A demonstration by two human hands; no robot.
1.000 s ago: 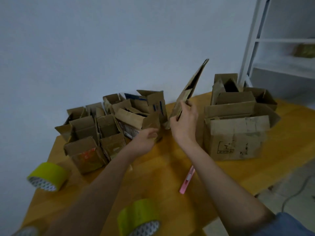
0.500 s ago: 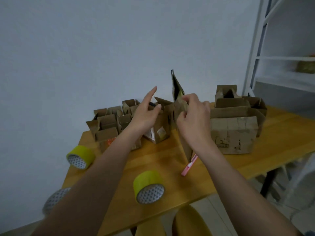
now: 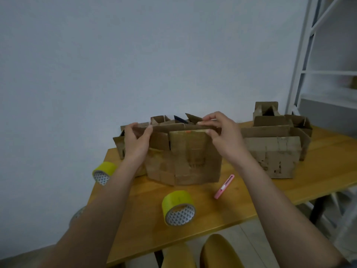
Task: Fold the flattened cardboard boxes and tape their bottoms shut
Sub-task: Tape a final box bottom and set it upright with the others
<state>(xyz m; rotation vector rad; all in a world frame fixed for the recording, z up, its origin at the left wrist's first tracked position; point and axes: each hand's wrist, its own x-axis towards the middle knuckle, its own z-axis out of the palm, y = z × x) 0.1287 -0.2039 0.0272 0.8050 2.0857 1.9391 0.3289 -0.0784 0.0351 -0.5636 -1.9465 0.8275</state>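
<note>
Both hands on 1 cardboard box (image 3: 185, 159), held up over the middle of the wooden table (image 3: 222, 207), broad face toward the camera. Whether its lower edge touches the tabletop: can't tell.

Left hand (image 3: 136, 143) grips the top-left edge, thumb in front, fingers curled over the rim. Right hand (image 3: 222, 134) pinches the top-right edge, fingers curled round the upper flap. Box looks partly opened; a vertical fold line shows left of centre. Interior not visible.

Containers:
- Large folded box (image 3: 274, 155) to the right, on the table, top flaps up. Contents hidden.
- Smaller open boxes (image 3: 270, 113) behind it at the back right, flaps up, dark inside; can't tell what they hold.
- Cluster of small boxes (image 3: 166, 120) behind the held one, flaps up, mostly blocked.

Other items:
- Yellow tape roll (image 3: 178, 207) on its side, near the front edge of the table.
- A 2nd tape roll (image 3: 104, 172) at the left edge, beside the left forearm.
- Pink utility knife (image 3: 224, 187) flat on the table, between the held box and the front roll.
- White shelf frame (image 3: 301, 74) far right.
</note>
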